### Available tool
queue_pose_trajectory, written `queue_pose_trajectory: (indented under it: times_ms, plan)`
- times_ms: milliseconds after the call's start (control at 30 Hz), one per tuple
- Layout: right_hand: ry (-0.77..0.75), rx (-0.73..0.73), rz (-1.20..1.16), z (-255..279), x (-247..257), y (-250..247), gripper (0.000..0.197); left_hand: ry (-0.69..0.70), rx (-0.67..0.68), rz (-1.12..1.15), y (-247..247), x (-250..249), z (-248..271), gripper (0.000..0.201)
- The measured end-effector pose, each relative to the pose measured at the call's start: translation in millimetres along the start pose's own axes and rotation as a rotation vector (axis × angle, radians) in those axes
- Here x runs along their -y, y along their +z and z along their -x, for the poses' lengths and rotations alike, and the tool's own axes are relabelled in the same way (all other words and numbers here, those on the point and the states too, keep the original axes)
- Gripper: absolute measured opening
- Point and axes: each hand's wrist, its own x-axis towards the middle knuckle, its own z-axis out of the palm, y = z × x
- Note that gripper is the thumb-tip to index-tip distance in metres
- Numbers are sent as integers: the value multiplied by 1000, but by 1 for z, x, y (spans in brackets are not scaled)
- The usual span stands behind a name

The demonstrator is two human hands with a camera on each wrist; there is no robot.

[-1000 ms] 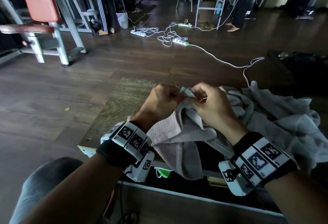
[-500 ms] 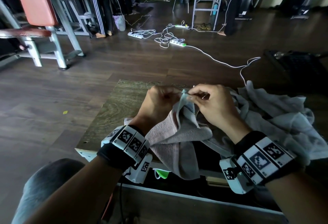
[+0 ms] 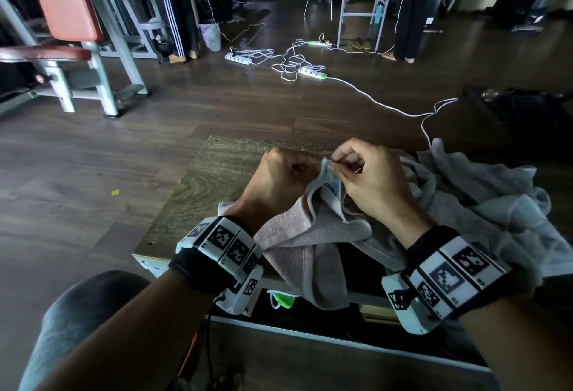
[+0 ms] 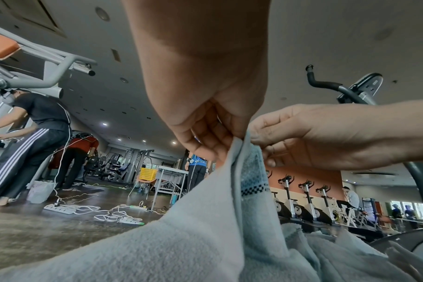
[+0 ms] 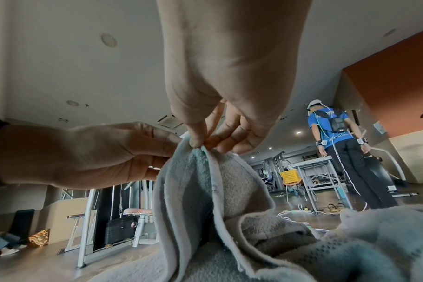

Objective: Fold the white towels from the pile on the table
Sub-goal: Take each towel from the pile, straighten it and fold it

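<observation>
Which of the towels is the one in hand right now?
The pale towel with the dark checked border stripe, pinched at its raised edge by left hand and right hand; the crumpled grey-white towel pile lies untouched to the right.

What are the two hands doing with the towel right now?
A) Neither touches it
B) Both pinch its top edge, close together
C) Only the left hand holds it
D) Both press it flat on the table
B: the left hand and right hand both pinch the raised edge of the towel side by side, while the rest of it droops over the table.
</observation>
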Motion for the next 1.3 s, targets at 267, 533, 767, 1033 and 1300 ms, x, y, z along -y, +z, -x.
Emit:
queue_pose_trajectory:
  times_ms: [267,533,767,1033,1300]
  plan:
    - [14,8,-14,1,0,1,11,8,-47,17,2,0,1,13]
    - [30,24,-52,1,2,2,12,-41,16,66,2,-3,1,14]
    - [55,29,-60,1,1,4,13,-67,5,114,4,2,1,16]
    - [65,35,-67,2,2,3,11,-45,-13,75,3,-1,2,11]
    - [36,82,-76,1,6,-4,7,-31,-10,38,0,-3,3,8]
